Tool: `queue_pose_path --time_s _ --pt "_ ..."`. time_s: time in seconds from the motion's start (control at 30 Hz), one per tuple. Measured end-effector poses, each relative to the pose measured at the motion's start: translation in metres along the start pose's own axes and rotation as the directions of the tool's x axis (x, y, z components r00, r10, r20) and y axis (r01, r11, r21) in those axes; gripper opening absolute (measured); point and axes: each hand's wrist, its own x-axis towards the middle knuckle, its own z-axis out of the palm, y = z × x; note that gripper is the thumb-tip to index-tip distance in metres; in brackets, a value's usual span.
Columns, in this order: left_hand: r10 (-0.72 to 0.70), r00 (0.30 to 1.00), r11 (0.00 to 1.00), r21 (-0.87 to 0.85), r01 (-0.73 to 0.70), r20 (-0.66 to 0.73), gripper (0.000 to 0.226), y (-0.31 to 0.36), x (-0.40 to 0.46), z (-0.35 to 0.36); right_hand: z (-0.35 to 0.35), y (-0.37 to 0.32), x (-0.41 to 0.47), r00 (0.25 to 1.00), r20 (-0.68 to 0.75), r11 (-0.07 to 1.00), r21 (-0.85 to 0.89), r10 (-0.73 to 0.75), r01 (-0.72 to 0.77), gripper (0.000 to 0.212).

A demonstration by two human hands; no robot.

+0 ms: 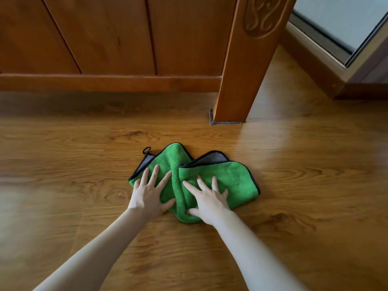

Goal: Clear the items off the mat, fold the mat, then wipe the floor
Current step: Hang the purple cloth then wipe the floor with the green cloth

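Observation:
A green cloth (235, 179) with black trim and a grey underside lies crumpled on the wooden floor (63, 164) in the middle of the view. My left hand (150, 193) presses flat on the cloth's left part, fingers spread. My right hand (207, 199) presses flat on its middle, fingers spread too. Neither hand grips the cloth; both palms rest on top. A small black loop sticks out at the cloth's far left corner. No mat is in view.
A wooden bed frame panel (109, 38) runs along the far side, its carved post (247, 66) standing on the floor just beyond the cloth. A glass sliding door (344, 24) with a raised sill sits at the far right.

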Motion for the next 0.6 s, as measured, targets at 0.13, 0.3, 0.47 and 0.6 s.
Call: queue_pose_path --time_s 0.13,0.3,0.47,0.6 --pt "-0.013 1.000 1.000 0.026 0.014 -0.016 0.082 -0.008 0.032 -0.007 -0.016 -0.001 0.030 1.000 -0.009 0.999 0.020 0.027 -0.027 0.078" --pt "-0.015 0.997 1.000 0.016 0.013 0.080 0.084 -0.025 0.082 -0.026 -0.036 -0.008 0.067 0.997 -0.016 0.995 0.067 0.077 -0.076 0.078" --pt "-0.010 0.995 0.999 0.033 0.007 0.101 0.086 -0.028 0.098 -0.032 -0.040 -0.009 0.075 0.995 -0.011 0.991 0.086 0.101 -0.100 0.078" --pt "-0.025 0.992 0.998 -0.050 0.031 0.125 0.089 -0.030 0.103 -0.034 -0.032 -0.011 0.061 0.994 -0.028 0.989 0.111 0.106 -0.102 0.076"
